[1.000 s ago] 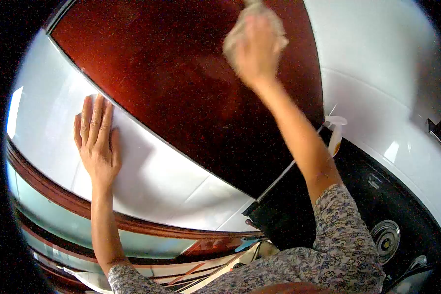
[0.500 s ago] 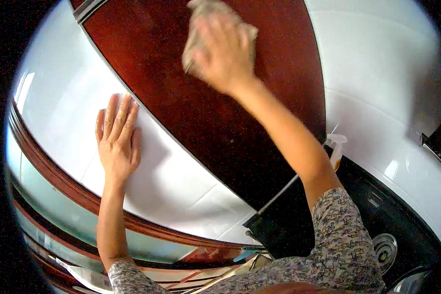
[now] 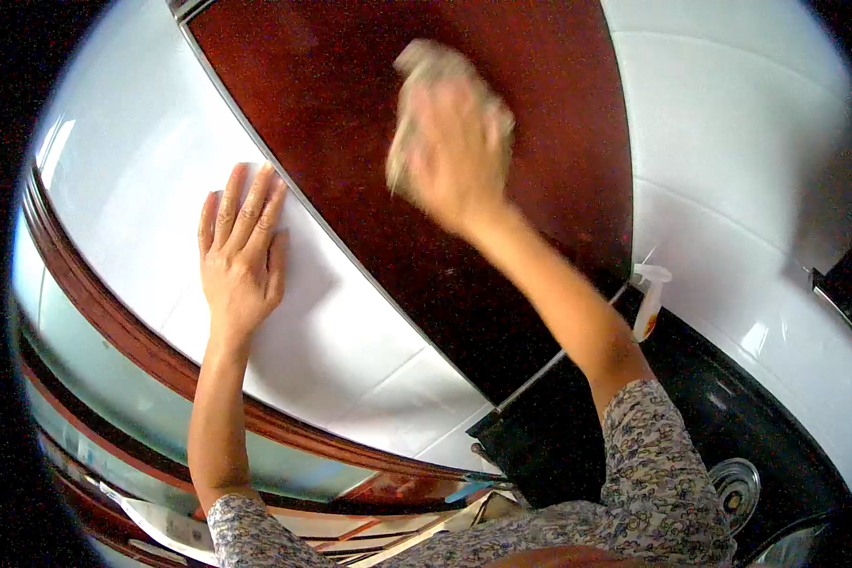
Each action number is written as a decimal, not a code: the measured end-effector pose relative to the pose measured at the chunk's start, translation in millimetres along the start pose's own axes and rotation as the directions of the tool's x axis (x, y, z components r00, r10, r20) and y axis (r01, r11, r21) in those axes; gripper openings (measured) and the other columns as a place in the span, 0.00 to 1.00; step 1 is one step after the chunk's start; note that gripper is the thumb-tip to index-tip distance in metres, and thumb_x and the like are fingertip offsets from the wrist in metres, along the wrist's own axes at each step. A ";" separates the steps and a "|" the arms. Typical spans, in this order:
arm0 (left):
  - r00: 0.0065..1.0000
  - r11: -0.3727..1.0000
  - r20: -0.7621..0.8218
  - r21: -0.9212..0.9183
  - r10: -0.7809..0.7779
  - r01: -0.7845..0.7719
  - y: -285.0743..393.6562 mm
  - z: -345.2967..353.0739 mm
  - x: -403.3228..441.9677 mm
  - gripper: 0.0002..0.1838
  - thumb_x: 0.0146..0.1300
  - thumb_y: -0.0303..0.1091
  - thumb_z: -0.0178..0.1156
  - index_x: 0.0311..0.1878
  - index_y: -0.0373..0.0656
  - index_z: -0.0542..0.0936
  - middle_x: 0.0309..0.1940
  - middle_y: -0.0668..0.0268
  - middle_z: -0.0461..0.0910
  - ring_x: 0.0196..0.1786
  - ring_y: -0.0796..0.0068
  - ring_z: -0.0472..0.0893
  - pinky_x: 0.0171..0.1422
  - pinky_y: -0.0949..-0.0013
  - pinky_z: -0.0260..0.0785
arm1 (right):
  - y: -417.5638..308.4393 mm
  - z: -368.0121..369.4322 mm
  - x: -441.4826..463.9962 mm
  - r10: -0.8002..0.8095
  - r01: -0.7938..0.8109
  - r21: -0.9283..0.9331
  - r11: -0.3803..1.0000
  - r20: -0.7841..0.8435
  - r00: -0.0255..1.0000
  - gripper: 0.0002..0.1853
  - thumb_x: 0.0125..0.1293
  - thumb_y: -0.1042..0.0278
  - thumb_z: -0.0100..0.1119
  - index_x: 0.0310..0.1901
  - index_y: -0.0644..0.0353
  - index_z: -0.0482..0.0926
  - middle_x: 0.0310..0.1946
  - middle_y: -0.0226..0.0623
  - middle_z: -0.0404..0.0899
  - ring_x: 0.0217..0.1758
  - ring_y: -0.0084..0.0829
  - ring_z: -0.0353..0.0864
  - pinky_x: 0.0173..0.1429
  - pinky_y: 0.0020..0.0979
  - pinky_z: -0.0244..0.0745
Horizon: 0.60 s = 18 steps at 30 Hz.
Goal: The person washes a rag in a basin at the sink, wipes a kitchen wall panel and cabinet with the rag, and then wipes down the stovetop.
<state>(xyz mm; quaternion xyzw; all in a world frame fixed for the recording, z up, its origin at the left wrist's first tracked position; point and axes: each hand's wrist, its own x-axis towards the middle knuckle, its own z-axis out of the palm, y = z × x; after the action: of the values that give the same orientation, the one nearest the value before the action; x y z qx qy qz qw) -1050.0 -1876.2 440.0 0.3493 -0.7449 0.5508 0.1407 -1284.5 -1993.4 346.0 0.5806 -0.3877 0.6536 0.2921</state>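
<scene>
My right hand [image 3: 459,156] presses a beige cloth [image 3: 409,142] against a dark red, glossy panel [image 3: 341,114]; both hand and cloth are smeared by motion. The cloth sticks out past the fingers on both sides. My left hand [image 3: 241,256] lies flat on the white tiled wall [image 3: 350,322], fingers stretched out and holding nothing. Its fingertips are close to the metal edge strip [image 3: 256,137] of the panel.
A white spray bottle [image 3: 649,298] stands by the panel's lower right corner, on a black counter [image 3: 710,379]. Farther down is a round metal burner or drain [image 3: 734,494]. A brown wooden frame [image 3: 142,346] with glass runs along the lower left.
My right hand and the cloth have moved down and slightly right across the panel. My left hand stays flat on the tiles; the whole view has shifted a little.
</scene>
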 end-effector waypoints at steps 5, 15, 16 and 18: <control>1.000 1.000 0.000 0.006 -0.013 0.013 0.8 0.4 1.0 0.24 0.64 0.34 0.49 0.64 0.47 0.69 0.68 0.65 0.63 0.73 0.64 0.55 0.76 0.53 0.41 | 60.1 0.0 25.2 -0.025 0.042 0.096 0.994 -0.177 0.984 0.24 0.65 0.57 0.47 0.61 0.53 0.68 0.63 0.42 0.66 0.68 0.43 0.60 0.69 0.48 0.49; 1.000 0.999 -0.015 -0.024 -0.023 0.022 0.0 2.2 -2.0 0.27 0.61 0.32 0.51 0.66 0.52 0.68 0.69 0.74 0.60 0.74 0.71 0.53 0.78 0.57 0.38 | 62.1 0.5 55.2 -0.138 0.155 0.044 0.987 -0.269 0.953 0.19 0.64 0.64 0.48 0.57 0.54 0.72 0.58 0.43 0.70 0.63 0.44 0.65 0.64 0.46 0.57; 1.000 1.000 0.001 -0.019 -0.019 0.019 -1.2 2.3 -2.6 0.27 0.61 0.32 0.51 0.66 0.53 0.67 0.70 0.74 0.60 0.74 0.72 0.53 0.78 0.58 0.38 | 59.5 0.8 62.2 -0.149 0.164 0.021 0.986 -0.319 0.936 0.19 0.65 0.63 0.45 0.56 0.55 0.72 0.55 0.44 0.72 0.61 0.46 0.67 0.60 0.45 0.61; 1.000 0.999 -0.003 -0.021 -0.031 0.031 -1.2 3.8 -4.1 0.27 0.61 0.32 0.51 0.66 0.52 0.67 0.70 0.74 0.60 0.74 0.71 0.52 0.78 0.58 0.37 | 53.8 -5.4 34.2 -0.106 0.129 0.171 0.977 -0.137 0.985 0.19 0.67 0.63 0.41 0.57 0.56 0.72 0.57 0.44 0.71 0.64 0.46 0.65 0.65 0.46 0.57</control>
<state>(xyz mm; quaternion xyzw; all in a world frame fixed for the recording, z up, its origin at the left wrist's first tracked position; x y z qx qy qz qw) -1045.5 -1878.3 437.1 0.3583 -0.7449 0.5412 0.1543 -1337.4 -2019.7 370.5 0.5839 -0.2729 0.7029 0.3009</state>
